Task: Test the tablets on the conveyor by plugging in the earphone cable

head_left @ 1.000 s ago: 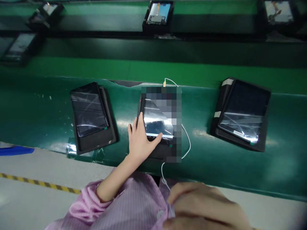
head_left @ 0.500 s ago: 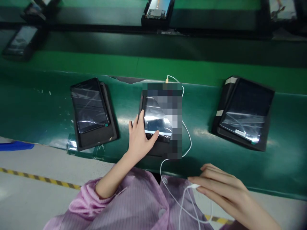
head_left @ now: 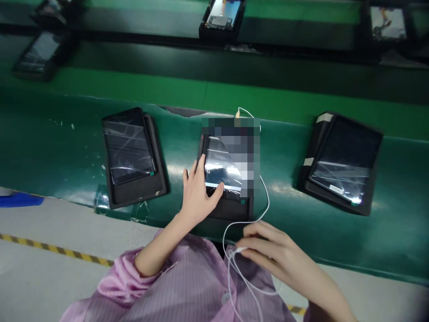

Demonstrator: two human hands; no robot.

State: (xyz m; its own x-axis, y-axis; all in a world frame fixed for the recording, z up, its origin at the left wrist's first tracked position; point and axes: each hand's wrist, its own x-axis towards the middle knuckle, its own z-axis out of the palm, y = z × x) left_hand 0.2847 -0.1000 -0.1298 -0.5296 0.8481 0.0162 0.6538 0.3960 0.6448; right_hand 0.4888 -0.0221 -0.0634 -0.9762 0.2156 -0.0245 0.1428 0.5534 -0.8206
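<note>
A tablet [head_left: 223, 167] with a glossy, partly reflective screen lies in a black tray [head_left: 231, 211] at the middle of the green bench; part of it is pixelated. My left hand [head_left: 200, 192] rests on its lower left side, fingers spread, thumb on the screen. Below the tray, near the bench's front edge, my right hand [head_left: 268, 250] pinches a small white end piece of a thin white cable [head_left: 267, 192]. The cable runs up beside the tablet's right side to a yellowish connector [head_left: 237, 115] behind it. Loose loops hang below my right hand.
Another tablet [head_left: 129, 147] sits on a black tray to the left, and a third tablet [head_left: 348, 156] on a taped tray to the right. Beyond the bench runs a green belt [head_left: 161, 87]. Farther back, an opened device [head_left: 223, 15] stands in a black holder.
My right hand has moved left and slightly up with the white cable, closer to the middle tray. My left hand stays on the tablet. The view has shifted slightly.
</note>
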